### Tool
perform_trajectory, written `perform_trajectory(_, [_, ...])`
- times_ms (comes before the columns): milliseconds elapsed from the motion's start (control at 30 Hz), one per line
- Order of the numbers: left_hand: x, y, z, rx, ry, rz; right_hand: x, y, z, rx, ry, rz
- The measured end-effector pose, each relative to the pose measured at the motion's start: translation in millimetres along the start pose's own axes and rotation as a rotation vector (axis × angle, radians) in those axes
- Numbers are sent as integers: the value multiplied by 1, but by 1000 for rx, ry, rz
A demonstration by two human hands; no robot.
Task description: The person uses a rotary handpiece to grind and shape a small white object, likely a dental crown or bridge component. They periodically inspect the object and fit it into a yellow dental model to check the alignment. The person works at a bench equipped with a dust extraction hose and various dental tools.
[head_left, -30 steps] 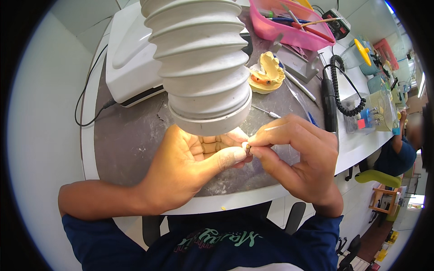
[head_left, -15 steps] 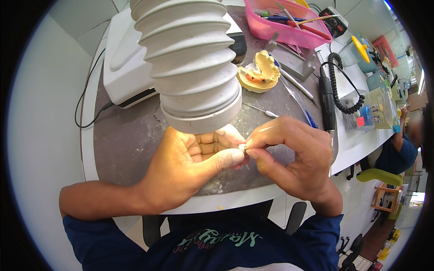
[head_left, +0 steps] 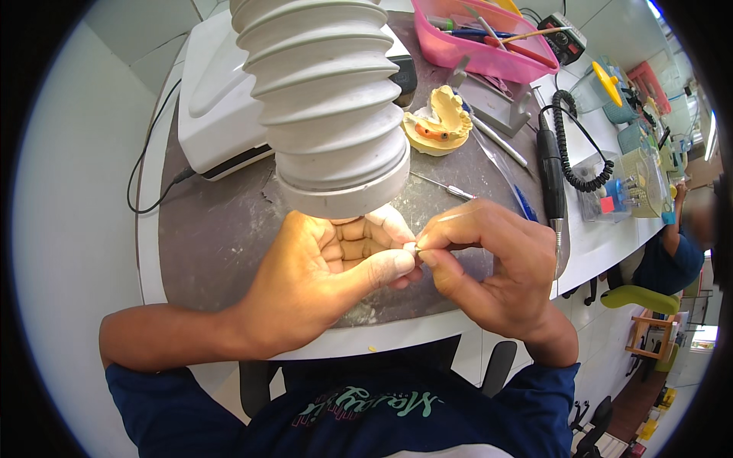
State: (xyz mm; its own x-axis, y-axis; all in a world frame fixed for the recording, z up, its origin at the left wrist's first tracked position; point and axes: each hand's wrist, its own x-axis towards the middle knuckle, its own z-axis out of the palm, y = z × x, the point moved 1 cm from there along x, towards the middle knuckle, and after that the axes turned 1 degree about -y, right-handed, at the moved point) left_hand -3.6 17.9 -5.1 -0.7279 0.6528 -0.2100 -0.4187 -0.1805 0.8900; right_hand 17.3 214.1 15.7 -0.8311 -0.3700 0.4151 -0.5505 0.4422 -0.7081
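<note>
My left hand (head_left: 321, 278) and my right hand (head_left: 492, 267) meet over the dark grey bench mat (head_left: 221, 229), just under the mouth of a white ribbed suction hose (head_left: 328, 99). Between the fingertips of both hands is a tiny white tooth-shaped piece (head_left: 411, 248). My left thumb and fingers pinch it from the left, and my right thumb and forefinger press on it from the right. A thin light line, perhaps a fine tool, shows on top of my right forefinger. Most of the piece is hidden by the fingers.
A yellow plaster jaw model (head_left: 437, 122) sits behind the hose. A white machine (head_left: 217, 99) stands at the back left. A pink tray (head_left: 489, 42) of tools, a black handpiece (head_left: 551, 172) with coiled cord, and thin metal tools lie to the right. Another person sits at far right.
Both hands stay pinched on the small piece. They have shifted slightly; the fingertips turned a little against it. The camera view moved slightly.
</note>
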Motion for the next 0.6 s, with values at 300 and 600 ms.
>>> perform_trajectory(300, [1, 2, 0, -19, 41, -12, -6, 4, -5, -18, 93, 105])
perform_trajectory(600, [1, 5, 3, -19, 79, -45, -8, 18, -25, -324, -46, 318])
